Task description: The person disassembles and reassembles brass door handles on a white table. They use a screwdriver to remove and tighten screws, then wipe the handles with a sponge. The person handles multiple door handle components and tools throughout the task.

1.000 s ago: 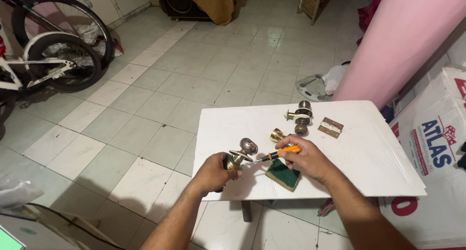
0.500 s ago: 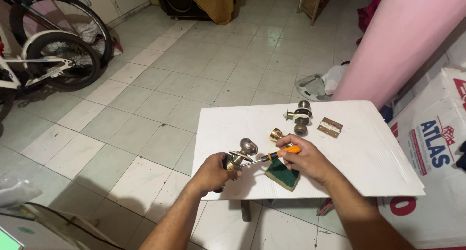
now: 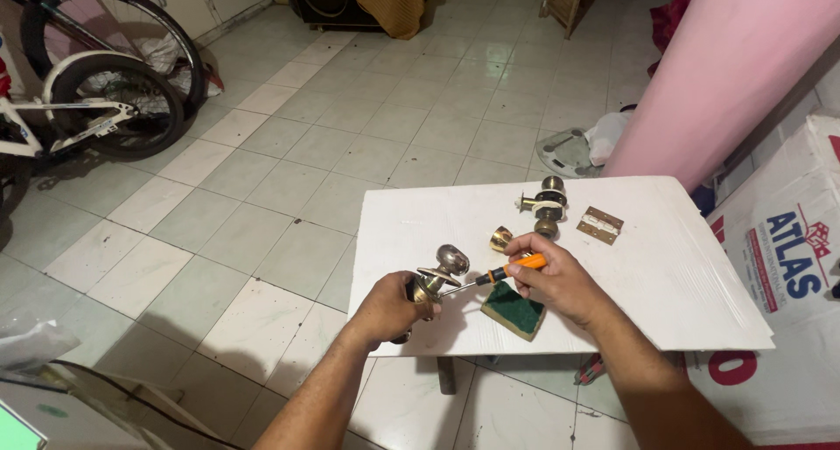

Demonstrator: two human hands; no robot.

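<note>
White cardboard box (image 3: 792, 266) with blue and red print right of right hand (image 3: 560, 279), which grips orange-handled screwdriver (image 3: 499, 273), left hand (image 3: 389, 306) clasping tarnished brass doorknob set (image 3: 437, 275)

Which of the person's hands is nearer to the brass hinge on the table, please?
Right. The right hand lies just below-left of the brass hinge; the left hand is farther left, gripping the doorknob.
</note>
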